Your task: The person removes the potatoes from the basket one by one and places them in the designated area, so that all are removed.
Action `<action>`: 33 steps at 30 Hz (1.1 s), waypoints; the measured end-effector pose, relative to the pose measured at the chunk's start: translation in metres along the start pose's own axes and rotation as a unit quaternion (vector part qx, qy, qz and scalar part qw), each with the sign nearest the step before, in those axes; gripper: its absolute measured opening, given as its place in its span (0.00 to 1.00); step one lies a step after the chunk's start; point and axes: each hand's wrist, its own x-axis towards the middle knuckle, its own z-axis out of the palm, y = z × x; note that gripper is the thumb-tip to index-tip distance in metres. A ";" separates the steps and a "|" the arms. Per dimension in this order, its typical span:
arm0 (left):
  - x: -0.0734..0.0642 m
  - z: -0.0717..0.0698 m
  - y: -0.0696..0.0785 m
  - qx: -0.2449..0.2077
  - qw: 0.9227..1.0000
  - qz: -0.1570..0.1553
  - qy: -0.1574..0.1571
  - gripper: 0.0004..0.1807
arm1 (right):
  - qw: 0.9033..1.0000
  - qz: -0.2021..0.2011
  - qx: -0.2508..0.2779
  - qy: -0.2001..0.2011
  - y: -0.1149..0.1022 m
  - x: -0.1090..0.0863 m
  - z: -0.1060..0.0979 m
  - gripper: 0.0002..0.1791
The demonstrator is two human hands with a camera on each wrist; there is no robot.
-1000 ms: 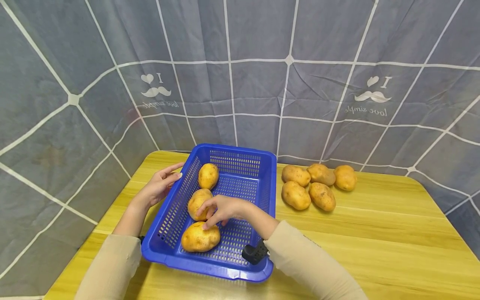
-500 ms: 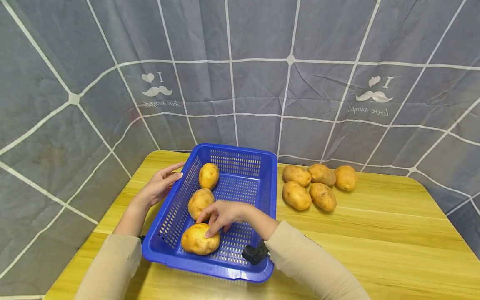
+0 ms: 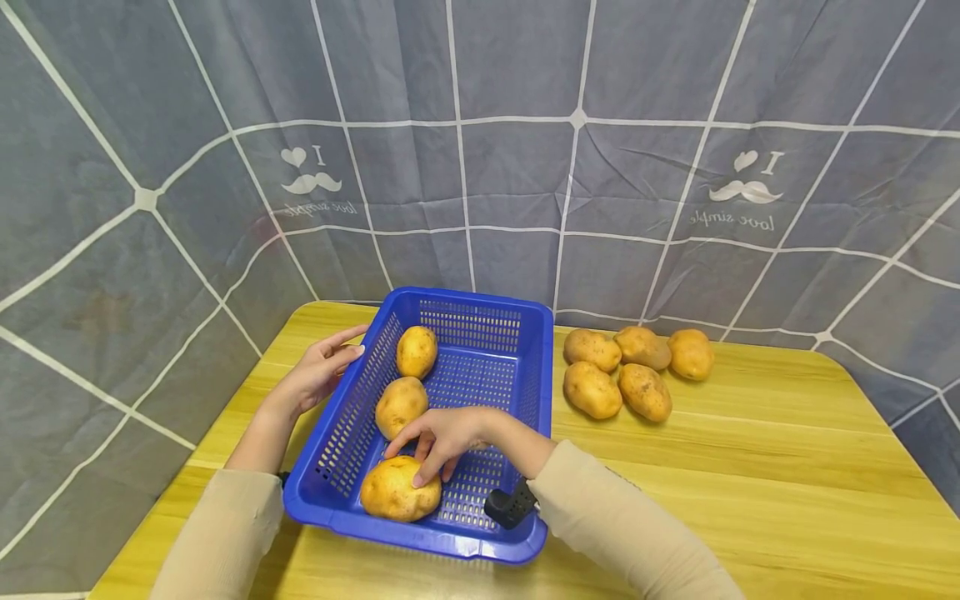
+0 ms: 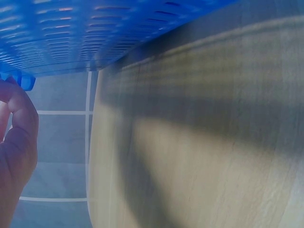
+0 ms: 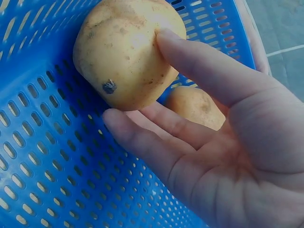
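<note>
A blue plastic basket (image 3: 480,546) with slotted walls and floor stands on the wooden table. Three yellow-brown potatoes lie in a line along its left side: a far potato (image 3: 416,352), a middle potato (image 3: 401,407) and a near potato (image 3: 397,492). My right hand (image 3: 448,437) reaches into the basket and holds the near potato, thumb on its upper side and fingers around its far side. In the right wrist view, the thumb presses this potato (image 5: 126,52) and fingertips show beneath it. At the basket's left rim, my left hand (image 3: 321,371) rests with relaxed fingers touching it.
Several more potatoes (image 3: 592,390) lie grouped on the table (image 3: 750,467), right of the basket. A grey curtain (image 3: 517,183) with white lines hangs behind the table and along its left side. A black wrist camera (image 3: 510,507) on the right arm overlaps the basket.
My right hand has moved slightly toward the basket's near end, and the near potato has shifted that way with it. My left hand and the other potatoes have stayed put.
</note>
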 end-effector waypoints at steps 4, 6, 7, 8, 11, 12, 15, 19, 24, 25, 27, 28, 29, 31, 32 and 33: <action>0.000 0.000 0.000 -0.002 1.000 -0.002 0.001 0.30 | 1.000 -0.003 -0.013 0.002 0.000 0.001 0.000 0.27; 0.000 0.000 0.001 -0.003 1.000 -0.001 0.001 0.30 | 1.000 -0.006 -0.016 0.001 -0.001 0.001 0.000 0.27; 0.000 0.000 0.001 -0.004 1.000 0.000 0.001 0.30 | 1.000 -0.007 -0.015 0.000 -0.001 0.001 0.000 0.27; 0.000 0.000 0.001 -0.005 1.000 0.001 0.002 0.30 | 1.000 -0.009 -0.017 -0.001 -0.001 0.001 0.000 0.27; 0.001 0.000 0.001 -0.008 1.000 0.003 0.002 0.30 | 1.000 -0.015 -0.016 -0.007 -0.001 0.002 0.000 0.27; 0.001 0.000 0.001 -0.009 1.000 0.002 0.002 0.30 | 1.000 -0.018 -0.017 -0.010 -0.001 0.002 0.000 0.27; 0.000 0.000 0.000 -0.009 1.000 0.000 0.002 0.30 | 0.999 -0.025 -0.018 -0.018 -0.001 0.002 0.000 0.28; -0.001 0.001 0.000 -0.003 1.000 0.000 0.002 0.30 | 0.999 -0.033 -0.022 -0.025 -0.001 0.002 0.000 0.28; -0.002 0.001 0.000 0.000 1.000 0.000 0.001 0.30 | 0.999 -0.044 -0.017 -0.026 -0.002 -0.001 -0.001 0.29; -0.002 0.001 0.000 -0.001 1.000 -0.001 0.001 0.30 | 0.999 -0.046 -0.012 -0.026 -0.002 -0.001 -0.001 0.29; -0.002 0.001 0.001 0.000 1.000 -0.001 0.001 0.30 | 0.999 -0.047 0.001 -0.026 -0.004 -0.003 -0.001 0.29; -0.002 0.001 0.001 0.000 1.000 -0.002 0.001 0.31 | 0.999 -0.046 0.009 -0.027 -0.004 -0.003 -0.001 0.29; -0.002 0.001 0.001 0.000 1.000 -0.002 0.002 0.31 | 0.998 -0.046 0.017 -0.028 -0.005 -0.004 -0.001 0.29; -0.002 0.001 0.001 0.001 1.000 -0.003 0.002 0.31 | 0.998 -0.043 0.033 -0.030 -0.006 -0.006 -0.001 0.29; -0.002 0.001 0.001 0.001 1.000 -0.003 0.002 0.31 | 0.998 -0.043 0.038 -0.032 -0.007 -0.006 -0.001 0.29; -0.002 0.001 0.001 0.000 1.000 -0.004 0.002 0.31 | 0.998 -0.043 0.041 -0.033 -0.007 -0.007 -0.001 0.29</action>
